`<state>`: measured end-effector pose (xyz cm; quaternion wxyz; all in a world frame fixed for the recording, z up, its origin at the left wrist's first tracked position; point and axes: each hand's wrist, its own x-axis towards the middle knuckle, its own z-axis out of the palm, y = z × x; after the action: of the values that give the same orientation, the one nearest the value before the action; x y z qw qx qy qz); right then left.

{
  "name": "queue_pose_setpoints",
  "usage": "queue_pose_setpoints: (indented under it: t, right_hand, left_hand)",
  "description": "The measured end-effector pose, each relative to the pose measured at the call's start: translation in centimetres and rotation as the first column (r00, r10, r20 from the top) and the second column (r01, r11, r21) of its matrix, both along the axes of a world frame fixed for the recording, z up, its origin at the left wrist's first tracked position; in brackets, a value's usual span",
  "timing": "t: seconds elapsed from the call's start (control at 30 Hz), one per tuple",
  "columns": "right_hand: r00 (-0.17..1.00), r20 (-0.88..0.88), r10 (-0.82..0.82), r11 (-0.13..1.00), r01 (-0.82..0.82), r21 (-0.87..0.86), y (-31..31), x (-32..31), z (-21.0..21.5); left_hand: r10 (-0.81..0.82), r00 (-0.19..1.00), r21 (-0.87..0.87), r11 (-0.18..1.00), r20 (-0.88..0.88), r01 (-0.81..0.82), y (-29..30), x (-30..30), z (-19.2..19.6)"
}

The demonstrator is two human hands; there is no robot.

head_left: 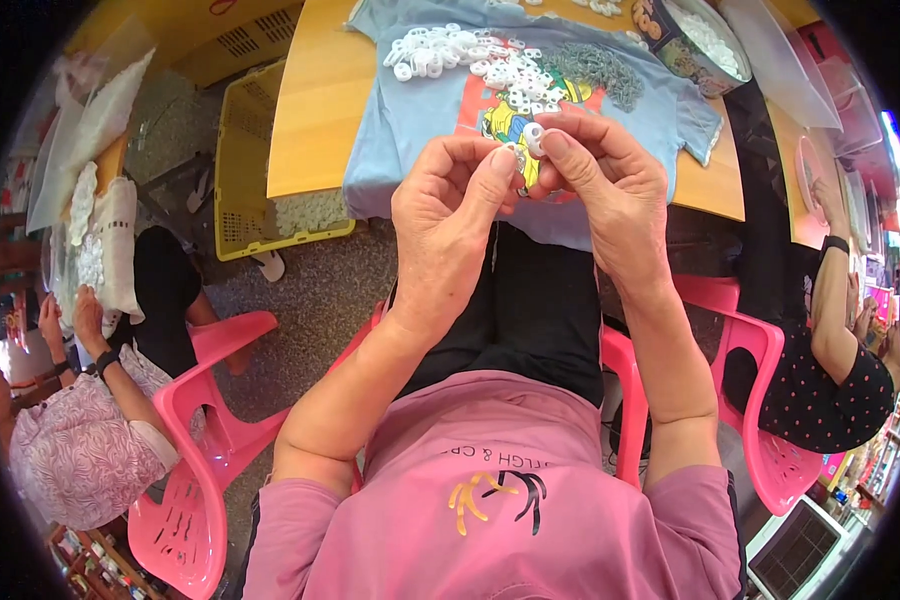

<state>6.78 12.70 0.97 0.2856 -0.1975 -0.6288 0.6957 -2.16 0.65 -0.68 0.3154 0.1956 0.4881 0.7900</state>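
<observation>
My left hand (450, 215) and my right hand (605, 185) meet in front of me above my lap. Between the fingertips of my right hand sits a small white plastic ring (533, 136), and my left thumb and forefinger pinch a small metal piece (519, 158) just below it, partly hidden. Beyond my hands a light blue T-shirt (420, 120) lies spread over the wooden table (315, 100). On the shirt lies a heap of white plastic rings (470, 55) and a pile of grey metal chain pieces (600, 70).
A round tin (675, 45) holding white pieces stands at the table's back right. A yellow crate (245, 150) sits on the floor to the left. Pink plastic chairs (205, 420) surround me. Other people work at the far left (80, 440) and far right (830, 330).
</observation>
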Motion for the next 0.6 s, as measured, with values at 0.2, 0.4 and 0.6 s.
queue_pose_setpoints:
  t: [0.2,0.4,0.6]
  right_hand:
    - [0.999,0.047,-0.007,0.998,0.005,0.058,0.03,0.05,0.19]
    - [1.0,0.029,0.0,0.998,-0.002,0.062,-0.14,0.03,0.11]
    - [0.997,0.071,-0.021,0.988,0.01,0.154,-0.36,0.05,0.58]
  left_hand:
    - [-0.017,1.0,-0.015,1.0,0.01,0.017,-0.02,-0.13,0.03]
    - [-0.008,1.0,-0.025,1.0,0.02,0.008,-0.1,-0.13,0.14]
    - [-0.002,1.0,-0.057,0.998,-0.008,0.002,-0.21,-0.28,0.16]
